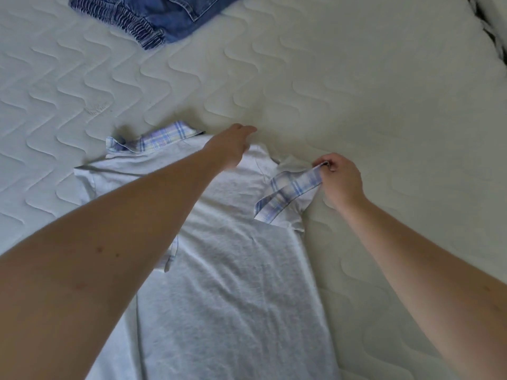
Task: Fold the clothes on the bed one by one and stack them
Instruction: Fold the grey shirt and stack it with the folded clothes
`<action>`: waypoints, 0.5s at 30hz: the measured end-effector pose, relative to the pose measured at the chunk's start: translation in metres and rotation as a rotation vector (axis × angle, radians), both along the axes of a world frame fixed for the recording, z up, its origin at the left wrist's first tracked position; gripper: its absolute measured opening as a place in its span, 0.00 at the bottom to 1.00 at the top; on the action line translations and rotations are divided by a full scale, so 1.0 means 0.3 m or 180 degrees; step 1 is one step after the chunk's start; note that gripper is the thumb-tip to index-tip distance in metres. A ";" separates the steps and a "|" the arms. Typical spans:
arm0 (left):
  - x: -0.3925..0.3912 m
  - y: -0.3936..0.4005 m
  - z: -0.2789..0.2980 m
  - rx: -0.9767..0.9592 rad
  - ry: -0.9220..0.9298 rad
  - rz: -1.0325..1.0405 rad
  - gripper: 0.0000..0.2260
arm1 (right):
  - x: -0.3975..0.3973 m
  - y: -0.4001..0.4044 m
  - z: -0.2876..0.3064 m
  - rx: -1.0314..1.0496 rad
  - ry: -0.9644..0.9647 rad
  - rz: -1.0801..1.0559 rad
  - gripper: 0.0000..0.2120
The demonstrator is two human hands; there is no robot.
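A pale grey shirt (233, 270) with a blue plaid collar and plaid sleeve cuffs lies flat on the bed, collar end away from me. My left hand (231, 145) reaches across it to its far edge at the shoulder, fingers extended and slightly blurred; whether it grasps any cloth is hidden. My right hand (338, 178) pinches the plaid cuff of the right sleeve (288, 194), which is folded inward over the shirt body.
A blue denim garment (153, 15) with an elastic waistband lies at the far top left. The white quilted mattress (356, 91) spreads all round. A dark gap (491, 31) runs along the bed's right edge.
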State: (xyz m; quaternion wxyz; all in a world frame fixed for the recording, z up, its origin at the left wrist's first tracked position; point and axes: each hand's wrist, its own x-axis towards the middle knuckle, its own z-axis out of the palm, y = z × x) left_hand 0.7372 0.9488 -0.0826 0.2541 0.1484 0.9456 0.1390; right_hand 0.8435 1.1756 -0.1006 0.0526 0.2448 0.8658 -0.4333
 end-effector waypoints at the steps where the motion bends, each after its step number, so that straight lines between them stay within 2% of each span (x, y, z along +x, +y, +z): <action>1: -0.026 0.011 -0.005 -0.0216 -0.0135 -0.0159 0.20 | -0.007 0.030 -0.006 -0.0102 -0.0063 -0.0101 0.13; 3: -0.067 0.031 -0.009 -0.0484 -0.0112 -0.0338 0.17 | -0.014 0.084 -0.019 -0.0467 -0.0194 -0.0465 0.15; 5: -0.090 0.040 -0.004 -0.0565 0.0151 -0.0338 0.14 | -0.010 0.130 -0.043 -0.0605 -0.0332 -0.0706 0.17; 9: -0.100 0.048 -0.010 -0.0489 0.0300 -0.0207 0.11 | 0.016 0.167 -0.089 -0.0222 -0.0645 -0.0755 0.14; 12: -0.091 0.044 -0.025 -0.0288 0.0109 -0.0026 0.12 | 0.034 0.141 -0.094 0.0323 -0.0460 -0.0493 0.13; 15: -0.088 0.039 -0.036 0.0237 -0.0509 0.0484 0.17 | 0.041 0.091 -0.089 0.0302 -0.0450 -0.0280 0.16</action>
